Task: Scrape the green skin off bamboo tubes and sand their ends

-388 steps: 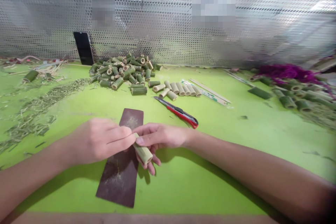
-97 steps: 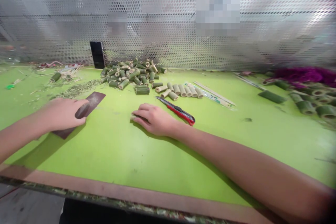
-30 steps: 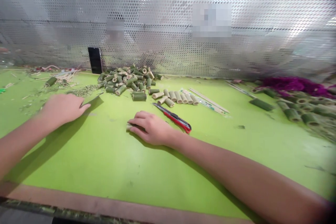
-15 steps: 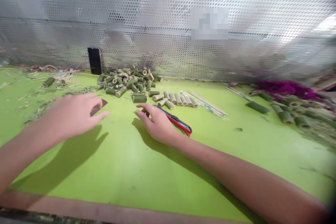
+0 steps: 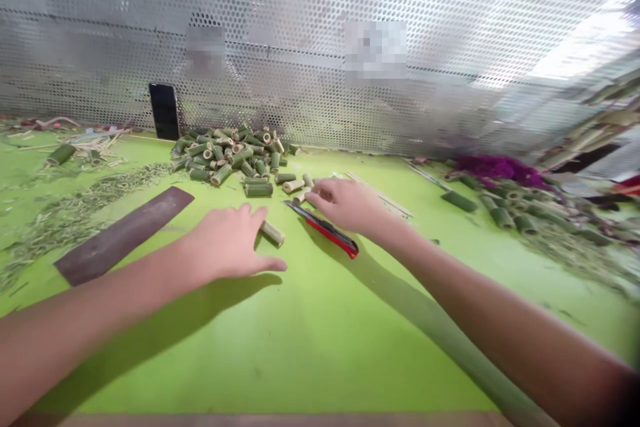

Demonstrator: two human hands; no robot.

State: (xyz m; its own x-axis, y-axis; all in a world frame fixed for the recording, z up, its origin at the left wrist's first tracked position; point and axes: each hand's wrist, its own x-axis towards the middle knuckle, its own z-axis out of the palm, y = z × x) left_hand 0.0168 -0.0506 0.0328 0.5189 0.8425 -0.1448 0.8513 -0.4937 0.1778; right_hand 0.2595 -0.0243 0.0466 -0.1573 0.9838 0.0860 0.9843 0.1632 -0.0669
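Note:
My left hand (image 5: 227, 247) hovers flat over the green table (image 5: 310, 333), fingers spread, holding nothing; a pale peeled bamboo piece (image 5: 273, 233) lies right at its fingertips. My right hand (image 5: 350, 203) reaches over the row of peeled bamboo pieces (image 5: 295, 185) and covers most of them; whether it grips one I cannot tell. The red and black utility knife (image 5: 325, 230) lies just below that hand. The brown sandpaper sheet (image 5: 123, 235) rests at the left, apart from both hands.
A heap of green bamboo sections (image 5: 230, 153) sits near the perforated metal wall (image 5: 320, 47). A black phone (image 5: 164, 111) leans on that wall. Shavings (image 5: 65, 210) cover the left; purple flowers (image 5: 500, 169) and more bamboo sections (image 5: 505, 217) lie right.
My right hand left the peeled piece on the table and moved up to the row of peeled pieces. My left hand let go of the sandpaper and swung right toward that piece.

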